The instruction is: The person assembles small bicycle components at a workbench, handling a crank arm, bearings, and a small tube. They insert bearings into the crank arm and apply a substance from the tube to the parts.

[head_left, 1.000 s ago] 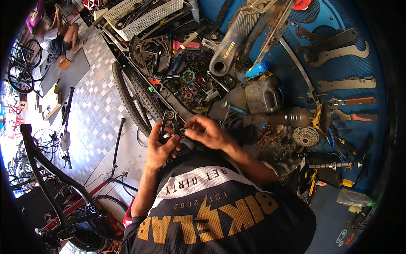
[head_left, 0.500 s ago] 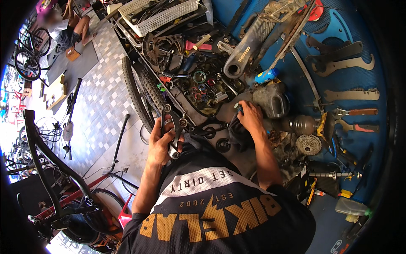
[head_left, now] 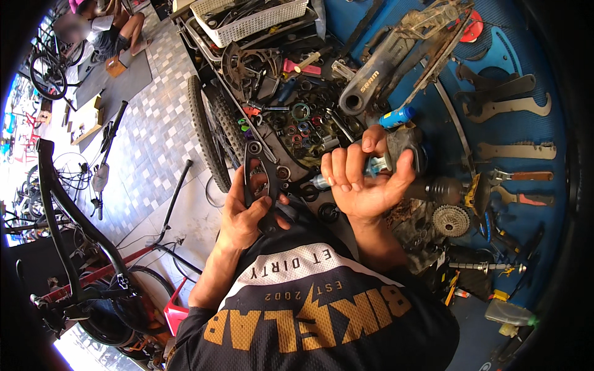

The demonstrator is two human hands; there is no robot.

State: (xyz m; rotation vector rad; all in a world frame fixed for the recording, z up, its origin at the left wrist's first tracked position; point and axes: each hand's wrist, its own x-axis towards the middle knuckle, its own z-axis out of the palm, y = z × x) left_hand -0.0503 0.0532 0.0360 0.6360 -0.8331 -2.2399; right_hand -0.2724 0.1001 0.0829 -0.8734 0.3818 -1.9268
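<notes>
My left hand (head_left: 238, 216) is wrapped round a black forked bicycle suspension link (head_left: 267, 176), which stands tilted above my lap. A round bearing (head_left: 253, 148) sits in the link's far end, and another ring-shaped bearing seat (head_left: 283, 173) shows at its right side. To the right, my right hand (head_left: 365, 191) is closed round a clear syringe (head_left: 375, 166) with bluish contents. Its narrow end pokes out past my fingers on the left, towards the link but apart from it. My thumb is raised near the syringe's back end. The fingers cover most of the barrel.
Ahead lie loose bearings and rings (head_left: 301, 112), beside bicycle tyres (head_left: 207, 136) and a white basket (head_left: 247, 25). On the right are a crank arm (head_left: 365, 86), a blue bottle (head_left: 397, 117), a cassette (head_left: 451, 221) and wrenches (head_left: 516, 151). A frame (head_left: 59, 216) stands left; a person sits far left.
My right hand has lifted from beside the dark cloth and turned, bringing the syringe up towards the link. My left hand has tilted the link, so its darker face now shows.
</notes>
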